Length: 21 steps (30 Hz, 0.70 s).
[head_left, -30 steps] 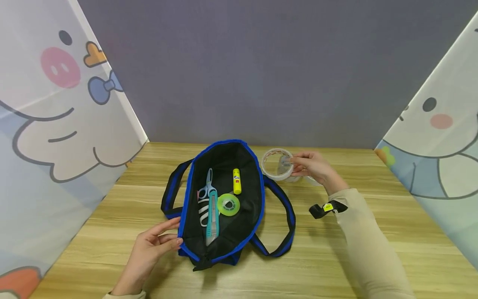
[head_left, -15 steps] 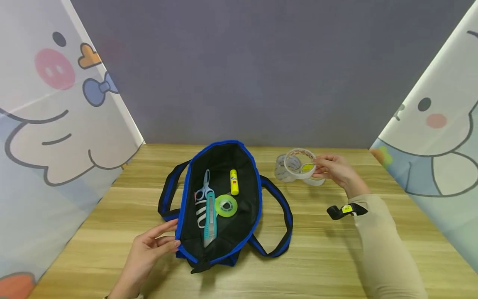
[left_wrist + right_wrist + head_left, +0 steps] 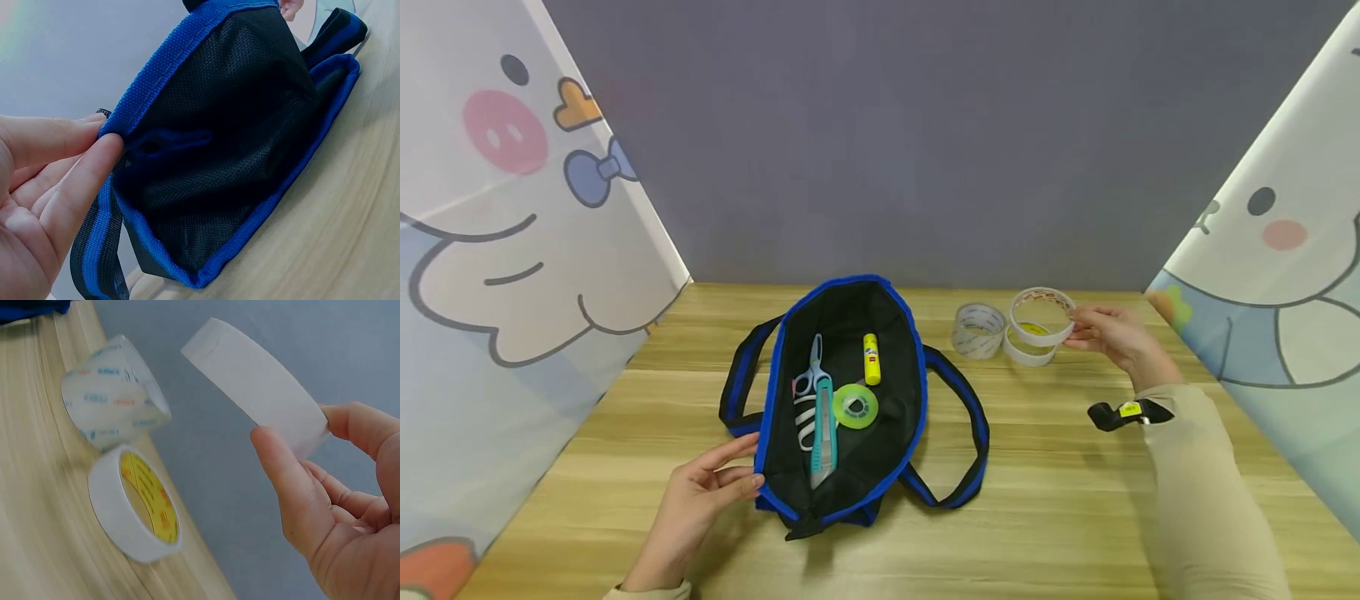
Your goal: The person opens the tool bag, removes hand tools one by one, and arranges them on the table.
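My right hand [image 3: 1112, 337] pinches the edge of a white tape roll [image 3: 269, 387] between thumb and fingers, raised above the table. Below it in the right wrist view lie a second white tape roll [image 3: 119, 512] with a yellow inner core and a wide clear packing tape roll [image 3: 103, 397]. With thumb and fingertips, my left hand [image 3: 703, 492] holds the blue-trimmed rim of a black tote bag [image 3: 880, 450], mouth open. Inside the bag are blue scissors [image 3: 817, 358], a teal utility knife [image 3: 824, 417], a green tape roll [image 3: 867, 408] and a yellow glue stick [image 3: 871, 360].
One bag strap [image 3: 977, 408] loops onto the wooden table [image 3: 1037, 500] at the right, another strap [image 3: 741, 375] at the left. A grey wall [image 3: 925, 142] closes off the back, with cartoon-printed panels [image 3: 475, 250] on both sides.
My right hand has carried the white tape roll rightward, away from the bag, uncovering the packing tape and the second white roll on the table. My left hand stays at the bag's rim.
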### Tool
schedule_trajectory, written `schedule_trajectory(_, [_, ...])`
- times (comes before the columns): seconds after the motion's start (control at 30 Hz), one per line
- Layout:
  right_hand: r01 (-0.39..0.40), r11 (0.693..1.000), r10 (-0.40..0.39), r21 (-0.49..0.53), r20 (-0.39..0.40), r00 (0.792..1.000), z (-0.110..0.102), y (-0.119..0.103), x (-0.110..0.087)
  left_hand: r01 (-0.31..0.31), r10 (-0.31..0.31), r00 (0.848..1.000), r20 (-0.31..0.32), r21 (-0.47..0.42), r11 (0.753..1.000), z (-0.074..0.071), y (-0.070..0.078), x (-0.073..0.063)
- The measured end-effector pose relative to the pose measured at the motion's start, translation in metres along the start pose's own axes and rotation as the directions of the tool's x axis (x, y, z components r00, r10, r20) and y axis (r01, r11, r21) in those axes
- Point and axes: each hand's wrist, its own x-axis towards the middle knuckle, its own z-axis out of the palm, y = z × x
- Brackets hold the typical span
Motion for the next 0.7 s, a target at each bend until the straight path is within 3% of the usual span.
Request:
schedule_trajectory(0.23, [0.005,0.997,-0.006,0.083,0.009,1.0,-0.021,0.004,-0.004,-0.016,0.016,1.0,0.013,-0.01,1.0,-0.001,-0.001,0.0])
schedule_trajectory(0.3, [-0.004,0.994,0.004,0.108,-0.004,1.0,-0.027,0.007,-0.004,-0.014,0.014,1.0,0.016,-0.01,1.0,-0.001,-0.001,0.001])
schedule_trajectory(0.53, [-0.047,0.979,0.056,0.199,-0.042,0.998,-0.045,0.02,-0.003,-0.086,0.092,0.994,0.065,-0.086,0.993,-0.002,-0.003,0.002])
schedule_trajectory(0.7, [-0.061,0.974,0.082,0.218,-0.092,0.992,-0.056,0.027,-0.004,-0.086,0.092,0.994,0.063,-0.081,0.993,-0.001,-0.002,0.002])
